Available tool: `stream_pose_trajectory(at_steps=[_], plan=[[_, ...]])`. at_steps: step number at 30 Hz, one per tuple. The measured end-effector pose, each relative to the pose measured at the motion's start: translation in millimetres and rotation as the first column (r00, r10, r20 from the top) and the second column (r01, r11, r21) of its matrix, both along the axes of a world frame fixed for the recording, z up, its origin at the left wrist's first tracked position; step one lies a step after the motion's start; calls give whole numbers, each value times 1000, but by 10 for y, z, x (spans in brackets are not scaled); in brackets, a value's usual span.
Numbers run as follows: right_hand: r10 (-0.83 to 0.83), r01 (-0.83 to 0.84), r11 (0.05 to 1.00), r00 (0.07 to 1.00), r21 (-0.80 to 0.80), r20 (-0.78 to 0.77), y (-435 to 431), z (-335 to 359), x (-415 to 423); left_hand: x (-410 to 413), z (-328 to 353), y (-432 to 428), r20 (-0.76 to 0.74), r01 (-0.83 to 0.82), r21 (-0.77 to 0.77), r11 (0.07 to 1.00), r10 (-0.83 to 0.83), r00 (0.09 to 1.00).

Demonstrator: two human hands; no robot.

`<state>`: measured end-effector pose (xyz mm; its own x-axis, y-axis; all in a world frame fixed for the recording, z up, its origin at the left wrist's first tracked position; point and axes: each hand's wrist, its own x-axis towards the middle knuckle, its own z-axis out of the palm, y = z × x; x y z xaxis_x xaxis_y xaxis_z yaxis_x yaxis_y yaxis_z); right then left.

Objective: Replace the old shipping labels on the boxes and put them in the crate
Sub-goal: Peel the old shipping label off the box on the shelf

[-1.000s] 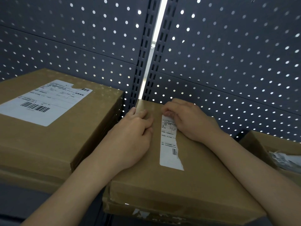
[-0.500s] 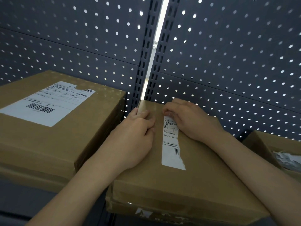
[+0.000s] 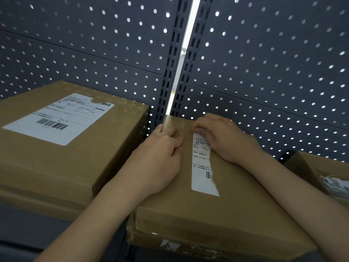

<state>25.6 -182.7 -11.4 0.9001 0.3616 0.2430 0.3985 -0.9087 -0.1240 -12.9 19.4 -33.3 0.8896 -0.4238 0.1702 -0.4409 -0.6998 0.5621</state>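
A flat brown box [image 3: 217,214] lies on a dark shelf [image 3: 37,233] with its far end against the grey pegboard wall [image 3: 264,63], and both hands are on its top. A narrow white strip of torn label [image 3: 203,167] runs down the middle of the lid, its right edge ragged and a small barcode near its lower end. The right hand [image 3: 224,138] sits at the strip's far end, fingers curled under; its grip seems to pinch the label's upper edge, though the fingertips are mostly hidden beneath the knuckles. The left hand [image 3: 160,157] lies flat on the lid just left of the strip, its grip relaxed and holding nothing, the fingers laid forward and pressing the cardboard near the far left corner. To the left, close beside, stands 1 thicker second box [image 3: 56,167] bearing a whole label [image 3: 60,118] with a barcode. At the right edge an open carton [image 3: 311,167] holds crumpled paper [image 3: 332,184].
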Motion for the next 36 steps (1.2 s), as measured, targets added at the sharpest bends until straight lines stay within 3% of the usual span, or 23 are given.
stream_pose_trajectory(at_steps=[9,18,32,36], plan=[[20,-20,995,1000,-93,0,37,16,12,4,-8,8,34,-2,-10,1000,2,999],[-10,7,997,1000,73,29,-22,-3,8,1,0,5,24,2,-16,1000,-2,1000],[-25,38,965,998,-258,54,123,74,-77,8,-11,10,10,-3,-12,1000,3,1000],[-16,22,968,1000,-251,27,115,58,-16,4,-12,12,7,3,-12,1000,-3,1000]])
